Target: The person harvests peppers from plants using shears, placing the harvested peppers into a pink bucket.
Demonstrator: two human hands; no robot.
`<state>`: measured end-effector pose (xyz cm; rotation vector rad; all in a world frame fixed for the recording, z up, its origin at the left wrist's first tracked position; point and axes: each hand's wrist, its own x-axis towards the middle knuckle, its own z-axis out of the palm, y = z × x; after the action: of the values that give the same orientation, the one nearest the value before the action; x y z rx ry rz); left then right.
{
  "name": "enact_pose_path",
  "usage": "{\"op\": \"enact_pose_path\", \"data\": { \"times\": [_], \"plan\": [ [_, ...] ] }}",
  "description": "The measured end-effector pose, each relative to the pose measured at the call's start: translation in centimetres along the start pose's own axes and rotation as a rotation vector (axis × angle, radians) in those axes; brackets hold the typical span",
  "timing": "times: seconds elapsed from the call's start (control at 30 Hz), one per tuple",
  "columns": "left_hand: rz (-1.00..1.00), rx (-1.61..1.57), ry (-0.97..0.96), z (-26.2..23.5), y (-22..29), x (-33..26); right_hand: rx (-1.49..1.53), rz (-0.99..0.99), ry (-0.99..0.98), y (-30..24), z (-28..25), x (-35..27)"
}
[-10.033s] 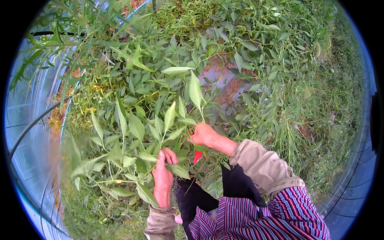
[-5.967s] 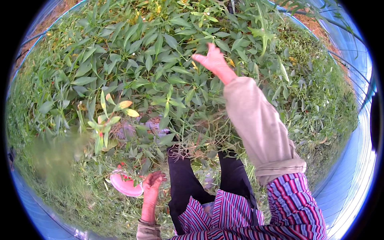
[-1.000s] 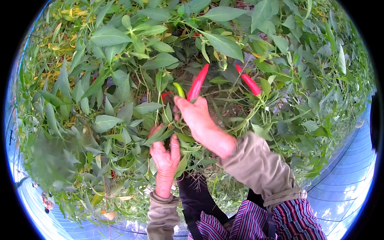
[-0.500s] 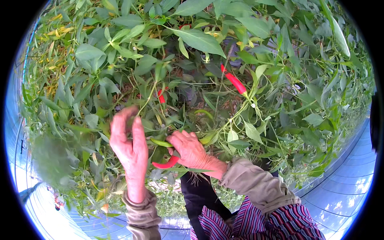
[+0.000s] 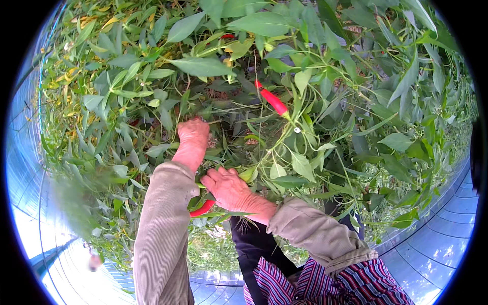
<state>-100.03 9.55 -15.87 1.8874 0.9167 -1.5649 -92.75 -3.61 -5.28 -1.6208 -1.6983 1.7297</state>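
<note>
Among leaves, two hands: right hand holds one red chilli; left hand reaches in.

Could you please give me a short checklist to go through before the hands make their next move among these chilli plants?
1. Right hand has a picked red chilli secured: ok, the pod pokes out under the palm.
2. Left hand free to part foliage: cannot tell, its fingers are buried in leaves.
3. Next ripe pod located: ok, a red chilli on the plant hangs upper middle.
4. Path to that pod clear: not ok, stems and leaves cross in front.
5. Grip on its stalk visible: cannot tell.
</note>
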Motion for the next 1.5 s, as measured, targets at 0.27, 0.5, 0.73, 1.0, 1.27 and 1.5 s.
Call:
{"op": "enact_pose_path", "data": {
  "times": [0.27,0.5,0.73,1.0,1.27,1.5],
  "plan": [
    [-0.195,-0.145,0.358,0.3,-0.9,-2.6,0.066,-0.041,-0.027,0.7,-1.5,-0.4],
    [0.139,-1.647,0.457,3.8,-1.7,-5.4,0.225,-0.097,-0.097,0.4,-2.6,-0.4],
    [0.002,-2.114,0.142,2.0,-1.6,-8.4,0.451,-0.029,0.072,-1.1,-3.1,-1.6],
    [0.364,-1.295,0.546,3.2,6.2,-11.6,0.428,0.272,0.057,0.7,-3.8,-10.6],
    [0.217,-0.969,0.771,3.4,8.5,-14.3,0.412,0.269,-0.193,-1.5,-15.0,-15.3],
    [0.284,-0.69,0.835,2.2,7.2,-13.8,-0.05,0.047,0.306,-3.4,-18.4,-0.3]
  ]
}}
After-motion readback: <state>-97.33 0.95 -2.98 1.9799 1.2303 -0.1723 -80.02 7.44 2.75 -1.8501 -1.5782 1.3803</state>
